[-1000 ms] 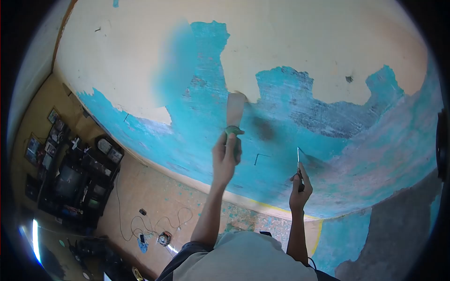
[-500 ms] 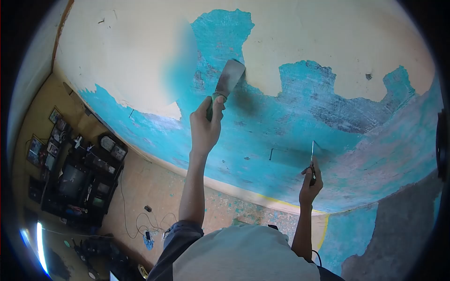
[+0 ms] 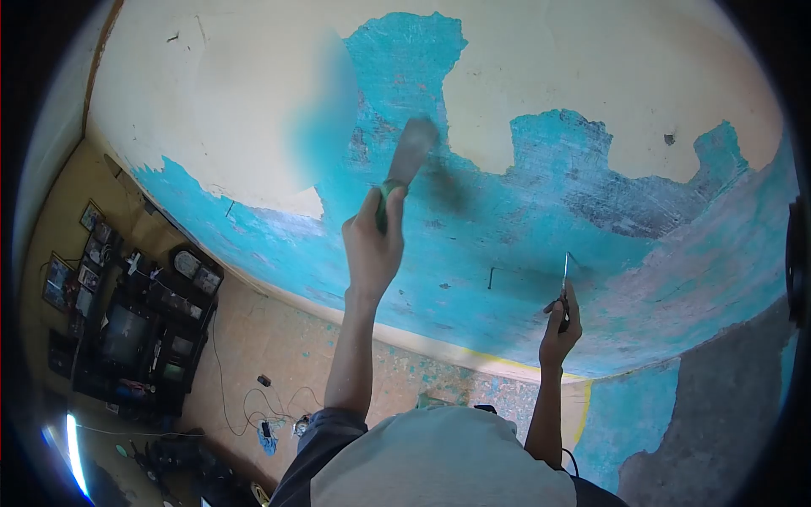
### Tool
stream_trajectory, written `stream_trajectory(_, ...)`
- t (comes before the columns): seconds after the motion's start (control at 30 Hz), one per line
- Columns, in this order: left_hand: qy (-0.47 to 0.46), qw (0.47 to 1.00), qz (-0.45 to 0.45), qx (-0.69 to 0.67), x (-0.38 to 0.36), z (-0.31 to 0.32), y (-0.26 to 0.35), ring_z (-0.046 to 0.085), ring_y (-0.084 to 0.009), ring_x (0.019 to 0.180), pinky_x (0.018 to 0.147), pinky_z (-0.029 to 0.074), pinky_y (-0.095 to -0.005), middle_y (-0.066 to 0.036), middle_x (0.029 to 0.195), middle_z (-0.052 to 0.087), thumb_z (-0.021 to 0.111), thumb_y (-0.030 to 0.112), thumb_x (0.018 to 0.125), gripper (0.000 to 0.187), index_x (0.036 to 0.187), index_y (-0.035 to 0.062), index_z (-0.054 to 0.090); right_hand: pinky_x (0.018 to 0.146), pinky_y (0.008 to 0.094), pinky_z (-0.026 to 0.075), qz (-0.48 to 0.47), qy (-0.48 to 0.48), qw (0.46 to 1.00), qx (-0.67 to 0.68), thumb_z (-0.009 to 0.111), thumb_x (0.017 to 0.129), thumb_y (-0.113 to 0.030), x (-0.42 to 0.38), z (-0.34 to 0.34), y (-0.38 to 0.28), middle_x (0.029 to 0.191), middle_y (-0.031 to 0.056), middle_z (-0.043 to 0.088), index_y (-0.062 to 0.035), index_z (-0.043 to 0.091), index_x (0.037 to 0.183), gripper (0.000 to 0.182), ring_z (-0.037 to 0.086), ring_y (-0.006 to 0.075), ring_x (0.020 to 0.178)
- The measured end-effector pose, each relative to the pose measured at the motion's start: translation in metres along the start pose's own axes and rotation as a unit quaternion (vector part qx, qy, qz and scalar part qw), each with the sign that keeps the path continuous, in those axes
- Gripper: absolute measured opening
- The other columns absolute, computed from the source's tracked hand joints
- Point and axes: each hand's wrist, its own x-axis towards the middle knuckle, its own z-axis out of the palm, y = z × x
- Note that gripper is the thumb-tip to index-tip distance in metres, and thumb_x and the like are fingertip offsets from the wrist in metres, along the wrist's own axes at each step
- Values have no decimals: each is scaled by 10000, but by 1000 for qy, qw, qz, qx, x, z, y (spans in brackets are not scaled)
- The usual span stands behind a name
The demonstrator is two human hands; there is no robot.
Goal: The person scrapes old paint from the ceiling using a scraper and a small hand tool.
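Note:
My left hand (image 3: 372,247) is closed round the green handle of a putty knife (image 3: 412,152), its broad metal blade blurred and pointing up over the wall. Around the blade the wall (image 3: 473,220) shows bare turquoise, bordered by a ragged edge of cream paint (image 3: 481,93). Lower and to the right, my right hand (image 3: 560,336) grips a thin metal-bladed tool (image 3: 565,279) by its dark handle. That blade is seen edge-on, its tip right at the turquoise surface and a shadow beside it.
A black cabinet (image 3: 127,338) with a television and framed pictures stands at the left. Cables (image 3: 249,406) and a small blue item (image 3: 268,444) lie on the floor, along with paint flakes (image 3: 405,367). A nail (image 3: 491,277) sticks out of the wall.
My left hand and the putty knife have drawn slightly down from the cream edge, the blade now blurred. My right hand stays nearly in place. The view has shifted a little.

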Motion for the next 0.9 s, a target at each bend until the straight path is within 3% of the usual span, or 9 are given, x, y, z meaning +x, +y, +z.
stream_trajectory(0.07, -14, 998, -52, 43, -9, -9, -18, 364, -117, 482, 453, 315, -332, -94, 549, 453, 610, 212, 1082, 297, 890, -14, 626, 608, 221, 436, 16, -15, 1000, -2, 556, 1081, -102, -2, -3, 5, 1000, 61, 694, -38, 593, 1477, 403, 605, 85, 796)
stream_trajectory(0.23, -40, 997, 10, 67, 18, -9, 20, 352, -113, 484, 456, 307, -328, -86, 543, 452, 601, 227, 1088, 306, 900, -12, 636, 583, 217, 424, 1, -5, 1000, -4, 560, 1079, -101, -2, -1, 5, 1045, 75, 713, -39, 591, 1479, 406, 605, 83, 795)
stream_trajectory(0.33, -40, 997, -16, 66, 5, -14, 6, 361, -122, 480, 456, 314, -337, -92, 544, 454, 588, 240, 1094, 320, 908, -15, 637, 565, 212, 409, 0, -3, 1000, 2, 565, 1078, -103, -3, 2, 3, 1048, 76, 715, -40, 592, 1478, 405, 600, 79, 789)
stream_trajectory(0.53, -23, 998, 0, 51, 14, -11, 12, 339, -123, 483, 446, 308, -351, -99, 535, 425, 576, 264, 1100, 412, 795, -12, 575, 596, 214, 412, 28, -20, 999, 3, 551, 1077, -79, 1, 0, -4, 986, 43, 676, -42, 592, 1480, 407, 577, 72, 789)
stream_trajectory(0.6, -95, 989, -48, 101, 28, -22, 28, 455, -76, 561, 507, 380, -308, -55, 616, 549, 550, 350, 1112, 451, 866, -16, 646, 638, 219, 430, 42, -28, 999, -1, 533, 1078, -67, 2, -1, -7, 932, 19, 646, -42, 586, 1486, 412, 562, 72, 795)
stream_trajectory(0.67, -69, 993, -18, 94, 18, -18, 13, 459, -80, 556, 505, 381, -310, -55, 611, 548, 555, 355, 1109, 453, 859, -13, 646, 558, 208, 399, -2, -21, 1000, 12, 572, 1073, -81, 5, 2, -2, 1041, 57, 701, -51, 612, 1465, 395, 574, 68, 767)
stream_trajectory(0.73, -33, 997, 4, 71, -1, -18, -3, 323, -125, 496, 454, 310, -351, -93, 542, 400, 599, 285, 1090, 427, 782, -9, 567, 565, 209, 407, -11, -17, 1000, 18, 573, 1069, -69, 3, 5, -1, 1047, 58, 702, -52, 617, 1460, 393, 571, 66, 765)
stream_trajectory(0.77, -37, 997, -27, 69, -7, -18, -8, 339, -128, 495, 460, 315, -344, -100, 541, 422, 593, 282, 1093, 413, 802, -10, 589, 571, 211, 415, -20, -12, 999, 22, 574, 1066, -57, 4, 6, 0, 1053, 59, 702, -52, 622, 1455, 392, 568, 64, 763)
stream_trajectory(0.9, -18, 1000, 10, 19, 11, -1, 12, 348, -136, 480, 453, 309, -342, -116, 535, 453, 589, 261, 1094, 387, 821, -12, 609, 587, 215, 430, 3, -27, 999, 22, 574, 1059, -36, 2, 5, -3, 1076, 67, 705, -49, 626, 1449, 394, 570, 67, 771)
